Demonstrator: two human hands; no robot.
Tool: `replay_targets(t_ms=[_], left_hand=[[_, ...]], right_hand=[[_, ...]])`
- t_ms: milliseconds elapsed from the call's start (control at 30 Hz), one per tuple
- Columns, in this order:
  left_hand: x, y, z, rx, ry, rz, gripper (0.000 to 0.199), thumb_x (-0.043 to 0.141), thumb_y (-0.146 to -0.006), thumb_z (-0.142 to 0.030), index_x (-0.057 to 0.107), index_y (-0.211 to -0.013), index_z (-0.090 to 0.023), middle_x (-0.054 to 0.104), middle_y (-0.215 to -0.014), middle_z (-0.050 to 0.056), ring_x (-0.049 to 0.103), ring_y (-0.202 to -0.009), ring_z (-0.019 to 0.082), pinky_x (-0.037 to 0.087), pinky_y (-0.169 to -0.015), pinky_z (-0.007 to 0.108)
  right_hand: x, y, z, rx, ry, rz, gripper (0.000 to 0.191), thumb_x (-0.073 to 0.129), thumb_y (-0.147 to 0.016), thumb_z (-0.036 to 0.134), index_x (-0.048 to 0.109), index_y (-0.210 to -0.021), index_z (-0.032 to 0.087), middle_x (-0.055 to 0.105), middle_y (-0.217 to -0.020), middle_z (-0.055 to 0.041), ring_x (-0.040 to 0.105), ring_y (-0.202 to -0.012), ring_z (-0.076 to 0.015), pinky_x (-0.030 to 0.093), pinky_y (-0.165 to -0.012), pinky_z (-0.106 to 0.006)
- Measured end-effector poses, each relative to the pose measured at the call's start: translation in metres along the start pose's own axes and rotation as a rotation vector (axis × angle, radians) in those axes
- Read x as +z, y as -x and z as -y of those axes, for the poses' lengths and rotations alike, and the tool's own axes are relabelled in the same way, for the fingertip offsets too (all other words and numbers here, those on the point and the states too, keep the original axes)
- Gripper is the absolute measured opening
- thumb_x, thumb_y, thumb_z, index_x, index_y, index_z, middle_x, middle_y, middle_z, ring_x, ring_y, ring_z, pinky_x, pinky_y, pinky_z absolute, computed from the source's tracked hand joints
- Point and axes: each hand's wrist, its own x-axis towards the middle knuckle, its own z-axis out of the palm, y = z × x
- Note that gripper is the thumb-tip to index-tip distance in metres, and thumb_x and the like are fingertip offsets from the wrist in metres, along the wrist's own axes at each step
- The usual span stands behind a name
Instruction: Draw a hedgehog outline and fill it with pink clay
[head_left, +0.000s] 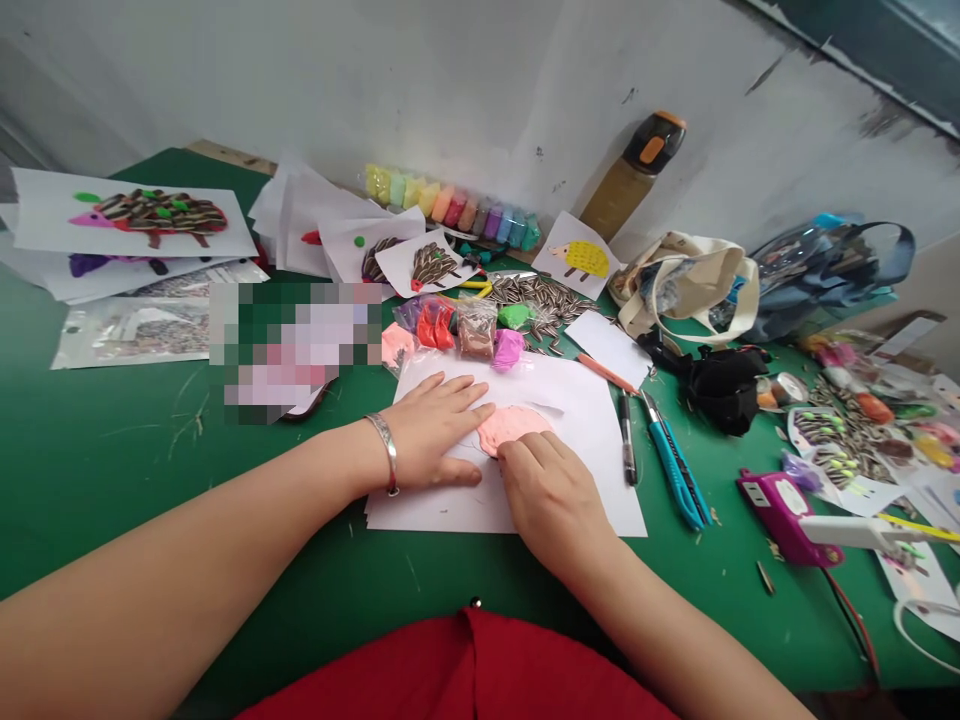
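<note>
A flattened patch of pink modelling clay (514,427) lies on a stack of white paper (420,510) in front of me. My left hand (435,430) rests flat on the paper with its fingers spread, the fingertips reaching the patch's left side. Bent over the patch's lower edge, my right hand (551,490) has its fingers curled in and pressed against the clay. Its fingertips are partly hidden, so I cannot make out what is between them. Just beyond the paper sit bagged lumps of red clay (435,325), brown clay (477,330) and purple clay (508,349).
Right of the paper lie a black pen (627,440) and a blue utility knife (675,465). Sunflower seeds (544,300) are heaped behind. Hedgehog pictures (150,215) lie at the left; a bottle (634,175) and canvas bag (690,285) stand by the wall. A magenta device (787,515) sits at right.
</note>
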Motion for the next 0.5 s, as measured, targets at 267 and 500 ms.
replay_targets(t_ms=[267, 500], left_hand=[[-0.001, 0.001, 0.0, -0.01, -0.007, 0.007, 0.078, 0.059, -0.082, -0.057, 0.037, -0.144, -0.015, 0.023, -0.155, 0.017, 0.018, -0.142, 0.035, 0.011, -0.114, 0.053], [0.0, 0.0, 0.0, -0.016, 0.001, 0.021, 0.079, 0.059, -0.082, -0.059, 0.036, -0.145, -0.016, 0.021, -0.156, 0.016, 0.016, -0.143, 0.035, 0.01, -0.113, 0.053]], right_hand=[[0.0, 0.001, 0.0, 0.001, -0.01, -0.008, 0.021, 0.043, -0.09, 0.008, 0.059, -0.079, 0.017, 0.056, -0.075, -0.007, 0.045, -0.072, -0.0209, 0.035, -0.067, -0.034], [-0.015, -0.001, -0.014, 0.111, -0.356, -0.005, 0.018, 0.042, -0.094, 0.014, 0.059, -0.089, 0.017, 0.057, -0.084, -0.0077, 0.05, -0.082, -0.0209, 0.042, -0.072, -0.033]])
